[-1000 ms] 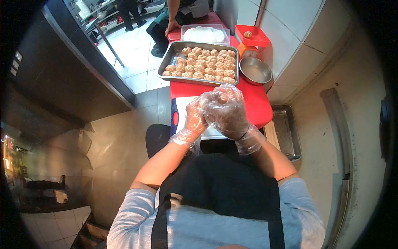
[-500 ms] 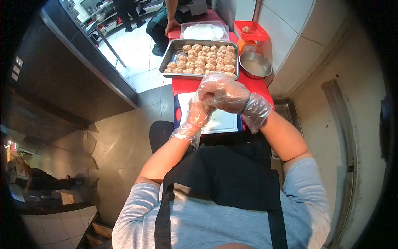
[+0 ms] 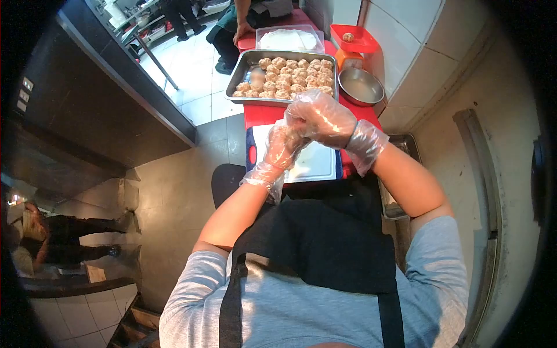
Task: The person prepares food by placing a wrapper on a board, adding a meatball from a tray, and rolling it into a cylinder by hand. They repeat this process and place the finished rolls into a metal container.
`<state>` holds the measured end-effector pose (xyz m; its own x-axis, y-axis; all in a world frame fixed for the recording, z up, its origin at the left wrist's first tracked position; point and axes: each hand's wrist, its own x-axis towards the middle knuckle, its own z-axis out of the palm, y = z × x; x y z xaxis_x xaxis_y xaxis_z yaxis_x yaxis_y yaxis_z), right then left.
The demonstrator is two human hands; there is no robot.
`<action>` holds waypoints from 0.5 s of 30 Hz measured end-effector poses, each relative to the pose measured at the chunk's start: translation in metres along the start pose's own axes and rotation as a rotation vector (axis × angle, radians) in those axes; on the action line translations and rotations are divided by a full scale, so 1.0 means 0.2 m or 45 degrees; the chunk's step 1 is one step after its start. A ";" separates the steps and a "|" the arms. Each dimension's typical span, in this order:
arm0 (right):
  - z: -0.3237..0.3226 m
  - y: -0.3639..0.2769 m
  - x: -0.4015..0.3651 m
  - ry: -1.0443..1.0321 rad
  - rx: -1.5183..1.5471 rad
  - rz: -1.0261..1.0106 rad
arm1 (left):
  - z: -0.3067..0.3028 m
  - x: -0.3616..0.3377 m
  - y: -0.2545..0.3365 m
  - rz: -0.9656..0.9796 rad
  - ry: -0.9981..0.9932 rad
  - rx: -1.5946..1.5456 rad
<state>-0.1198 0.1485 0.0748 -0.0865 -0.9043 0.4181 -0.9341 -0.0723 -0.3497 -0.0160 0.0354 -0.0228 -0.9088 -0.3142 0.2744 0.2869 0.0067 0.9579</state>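
Both hands wear clear plastic gloves and meet above a white cutting board (image 3: 313,163) with a dark blue rim. My left hand (image 3: 284,144) has its fingers curled against the other hand. Over it, my right hand (image 3: 325,119) is bent into a fist. Whatever lies between the two is hidden. Just beyond them, a metal tray (image 3: 232,100) holds several rows of lumpy, pale orange balls (image 3: 299,72). Its near edge is partly covered by my right hand.
A metal bowl (image 3: 361,87) stands right of the tray, near an orange scale with a red pan (image 3: 362,39) holding one ball. Behind the tray is a plastic container of white stuff (image 3: 288,40). A person's hand (image 3: 243,32) rests on the red table (image 3: 255,118).
The whole view has shifted slightly. My hands stay pressed together over the board. At the far left, a person's dark-clad legs now show more fully.
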 end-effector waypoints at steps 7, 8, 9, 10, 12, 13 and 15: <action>0.10 0.05 -0.12 0.351 -0.064 -0.341 | -0.10 0.05 -0.05 0.327 -0.069 0.753; 0.08 0.02 -0.13 0.381 -0.140 -0.364 | -0.10 0.06 -0.05 0.183 -0.100 0.664; 0.08 0.02 -0.12 0.362 -0.143 -0.364 | -0.10 0.06 -0.06 0.179 -0.117 0.790; 0.07 0.02 -0.12 0.342 -0.146 -0.364 | -0.09 0.06 -0.02 0.174 -0.134 0.917; 0.07 0.02 -0.11 0.305 -0.129 -0.342 | -0.09 0.07 -0.01 0.207 -0.145 0.969; 0.08 0.02 -0.11 0.288 -0.109 -0.319 | -0.10 0.07 -0.02 0.243 -0.139 0.893; 0.10 0.02 -0.10 0.298 -0.117 -0.291 | -0.09 0.06 -0.03 0.316 -0.101 0.787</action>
<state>-0.1149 0.1586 0.0475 0.0619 -0.7472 0.6618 -0.9649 -0.2143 -0.1517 -0.0241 0.0140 -0.0272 -0.8646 -0.1629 0.4754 0.2852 0.6197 0.7312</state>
